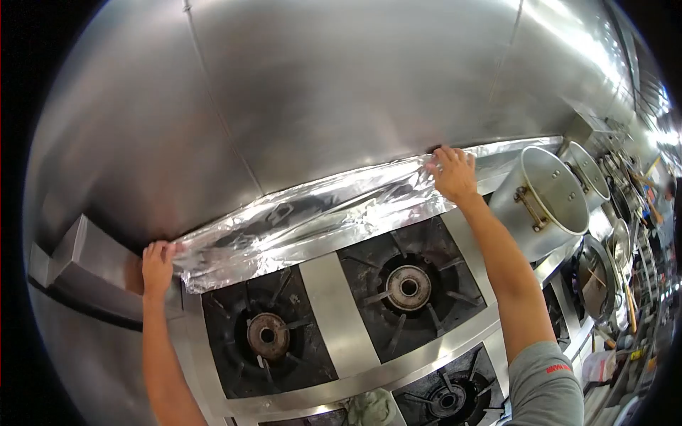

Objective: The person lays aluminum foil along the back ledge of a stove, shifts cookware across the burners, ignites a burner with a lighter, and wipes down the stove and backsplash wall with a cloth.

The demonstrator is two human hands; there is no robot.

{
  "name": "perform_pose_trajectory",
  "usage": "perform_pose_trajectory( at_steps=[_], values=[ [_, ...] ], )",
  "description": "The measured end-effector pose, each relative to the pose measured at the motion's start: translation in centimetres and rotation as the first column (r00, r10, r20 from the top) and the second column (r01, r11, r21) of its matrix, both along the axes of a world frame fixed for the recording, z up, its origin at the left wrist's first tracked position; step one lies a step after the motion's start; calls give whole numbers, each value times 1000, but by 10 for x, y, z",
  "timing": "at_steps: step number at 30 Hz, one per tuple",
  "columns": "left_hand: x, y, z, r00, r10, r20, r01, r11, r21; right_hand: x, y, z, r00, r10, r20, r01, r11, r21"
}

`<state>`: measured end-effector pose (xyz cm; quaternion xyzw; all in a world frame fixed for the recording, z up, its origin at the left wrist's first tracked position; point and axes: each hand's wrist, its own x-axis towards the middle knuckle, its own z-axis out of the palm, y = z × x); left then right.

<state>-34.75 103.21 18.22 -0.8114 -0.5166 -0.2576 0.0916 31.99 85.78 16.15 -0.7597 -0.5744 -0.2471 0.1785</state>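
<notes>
A long sheet of aluminium foil (312,220) lies along the ledge behind the stove burners, against the steel wall. My left hand (158,266) is at the foil's left end, its fingers bent together at the edge; whether they pinch it is too small to tell. Farther right, my right hand (453,172) rests on the foil's upper edge with the fingers spread, against the foot of the wall. The foil looks crinkled and shiny between both hands.
Below the foil are a left burner (268,336) and a right burner (408,287), with another burner (447,401) nearer. Large metal pots (508,213) stand to the right. A cloth (371,407) lies at the front. A steel box (99,263) juts out at left.
</notes>
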Motion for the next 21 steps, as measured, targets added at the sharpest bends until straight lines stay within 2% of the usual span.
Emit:
perform_pose_trajectory(
  at_steps=[1, 2, 3, 4, 5, 7, 8, 9, 10, 11, 13, 15, 17, 19, 20, 21],
  values=[
    [-3, 5, 0, 997, -46, -62, 46, 999, -8, 5, 4, 4, 997, -69, -25, 68, 997, -42],
    [5, 3, 4, 999, -39, 0, 39, 999, -11, 3, 12, 8, 991, -123, -47, 118, 989, -85],
    [-2, 12, 3, 999, -3, -32, -1, 992, -124, -5, 13, 24, 988, -144, -59, 130, 972, -197],
    [2, 9, 9, 999, 35, -28, -39, 988, -150, -12, 13, 39, 986, -158, -59, 133, 944, -301],
    [7, 5, 17, 995, 94, -44, -102, 962, -252, -14, 17, 36, 986, -155, -54, 134, 950, -281],
    [0, 13, 10, 983, 103, -152, -134, 967, -216, -18, 13, 24, 988, -143, -56, 126, 963, -239],
    [1, 7, 14, 982, 119, -148, -148, 967, -206, -16, 9, 12, 997, -79, -14, 77, 990, -120],
    [3, 0, 15, 995, 60, -83, -69, 993, -100, -19, 8, 11, 999, -29, 36, 29, 1000, -7],
    [9, -5, 14, 1000, -11, -25, 12, 1000, 6, -21, 9, 9, 999, -29, 40, 29, 1000, -6],
    [15, -12, 20, 994, -106, 24, 104, 992, 72, -36, 9, 13, 993, 105, 49, -107, 994, 38],
    [26, -16, 21, 980, -180, 86, 178, 984, 28, -64, 13, 19, 918, 391, 69, -396, 913, 99],
    [28, -15, 14, 957, -248, 153, 256, 966, -31, -78, 23, 6, 935, 353, 22, -354, 932, 81],
    [28, -4, 8, 977, -212, 7, 212, 977, 14, -84, 30, 8, 949, 315, -4, -314, 947, 61],
    [38, -10, 19, 985, -169, -23, 167, 984, -65, -88, 31, 17, 978, 209, 17, -207, 975, -79],
    [44, -13, 28, 991, -119, -64, 110, 986, -122, -90, 33, 21, 979, 201, 19, -199, 976, -82],
    [49, -14, 31, 987, -130, -99, 121, 988, -98, -93, 34, 24, 986, 155, 67, -146, 981, -125]
  ],
)
